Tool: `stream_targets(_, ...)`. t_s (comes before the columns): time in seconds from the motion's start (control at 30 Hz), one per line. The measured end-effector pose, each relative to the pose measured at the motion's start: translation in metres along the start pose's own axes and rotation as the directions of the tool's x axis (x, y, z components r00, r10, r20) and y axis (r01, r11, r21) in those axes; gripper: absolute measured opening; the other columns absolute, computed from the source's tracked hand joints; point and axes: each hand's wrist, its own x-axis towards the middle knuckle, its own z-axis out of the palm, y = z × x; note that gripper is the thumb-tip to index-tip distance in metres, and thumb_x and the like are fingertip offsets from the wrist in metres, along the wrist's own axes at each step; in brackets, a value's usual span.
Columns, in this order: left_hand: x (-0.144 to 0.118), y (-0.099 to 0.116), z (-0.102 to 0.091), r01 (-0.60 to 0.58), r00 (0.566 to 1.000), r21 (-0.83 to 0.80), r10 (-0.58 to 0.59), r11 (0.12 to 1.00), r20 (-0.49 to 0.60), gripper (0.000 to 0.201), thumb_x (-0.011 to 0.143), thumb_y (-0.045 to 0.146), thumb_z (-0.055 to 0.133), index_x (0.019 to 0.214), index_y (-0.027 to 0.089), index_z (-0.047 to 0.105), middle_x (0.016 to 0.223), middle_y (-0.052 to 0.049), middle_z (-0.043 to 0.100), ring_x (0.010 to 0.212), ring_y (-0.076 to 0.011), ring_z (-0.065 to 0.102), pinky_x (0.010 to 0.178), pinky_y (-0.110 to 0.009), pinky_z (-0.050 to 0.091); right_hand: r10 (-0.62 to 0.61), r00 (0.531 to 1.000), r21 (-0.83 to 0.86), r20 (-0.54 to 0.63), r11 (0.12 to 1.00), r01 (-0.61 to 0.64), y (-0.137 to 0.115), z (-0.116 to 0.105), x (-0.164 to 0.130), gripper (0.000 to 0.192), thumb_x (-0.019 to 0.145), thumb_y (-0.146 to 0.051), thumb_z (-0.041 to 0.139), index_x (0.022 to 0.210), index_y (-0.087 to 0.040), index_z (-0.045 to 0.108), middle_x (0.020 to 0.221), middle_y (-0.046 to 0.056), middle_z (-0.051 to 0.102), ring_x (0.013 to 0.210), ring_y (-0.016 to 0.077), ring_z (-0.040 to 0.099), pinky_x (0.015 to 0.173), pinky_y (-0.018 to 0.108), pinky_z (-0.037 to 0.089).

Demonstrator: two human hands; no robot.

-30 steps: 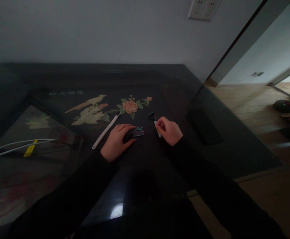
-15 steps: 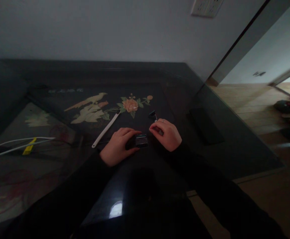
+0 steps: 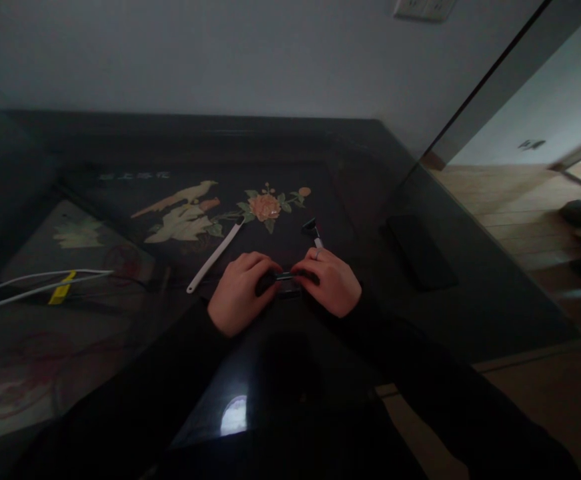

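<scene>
Head view, left to right. Two thin white cables [image 3: 40, 283] carrying a yellow tag [image 3: 61, 291] run in from the left edge across the dark glossy worktop [image 3: 120, 347], whose glass-covered surface shows a pale bird-and-leaf inlay [image 3: 183, 213] and an orange flower inlay [image 3: 264, 206]. A long, slim white plastic handle [image 3: 214, 256] lies diagonally just right of the bird motif, its lower end near the left hand. The left hand [image 3: 240, 292] rests on the worktop in front of the person, fingers curled around the left end of a small dark rectangular case [image 3: 284, 282]; its grip is closed on that case. The case sits on the worktop between the two hands, largely hidden by the fingers, so its contents cannot be made out. The right hand [image 3: 329, 280] meets it from the other side, with a ring on one finger and the fingertips pressed on the case's upper edge; its grip is likewise closed on the case. Just beyond the right hand's knuckles lies a small razor with a black head and white stem [image 3: 313, 231], apart from the case. Further right, a flat black rectangular slab [image 3: 420, 250] lies near the worktop's edge, well apart from both hands. Both forearms are in dark sleeves [image 3: 420, 387].
</scene>
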Motion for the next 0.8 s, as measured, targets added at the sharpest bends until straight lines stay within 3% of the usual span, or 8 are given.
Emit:
stream_targets(0.37,-0.0021,0.0025,0.0032,0.034,0.999,0.094,-0.035,0.995,0.009,0.018,0.083,0.02,0.062,0.1,0.017,0.065,0.104,-0.008,0.063,0.099,-0.0262,0.055,0.088,-0.044,0.046,0.024,0.999,0.009,0.025,1.0,-0.024,-0.0005,0.002,0.0012,0.01,0.084,-0.014,0.064,0.092,-0.015,0.07,0.084,0.005,0.06,0.081,0.0188,0.057,0.077,0.033,0.045)
stream_targets(0.8,-0.002,0.0041,0.0031,0.044,0.999,0.078,-0.046,0.996,0.02,0.017,0.083,0.019,0.061,0.1,0.017,0.063,0.104,-0.008,0.062,0.1,-0.0259,0.055,0.089,-0.043,0.045,0.042,0.997,0.057,0.071,0.997,-0.046,-0.0036,-0.0014,0.0026,0.007,0.084,-0.01,0.062,0.089,-0.014,0.066,0.079,0.003,0.057,0.077,0.018,0.053,0.074,0.032,0.043)
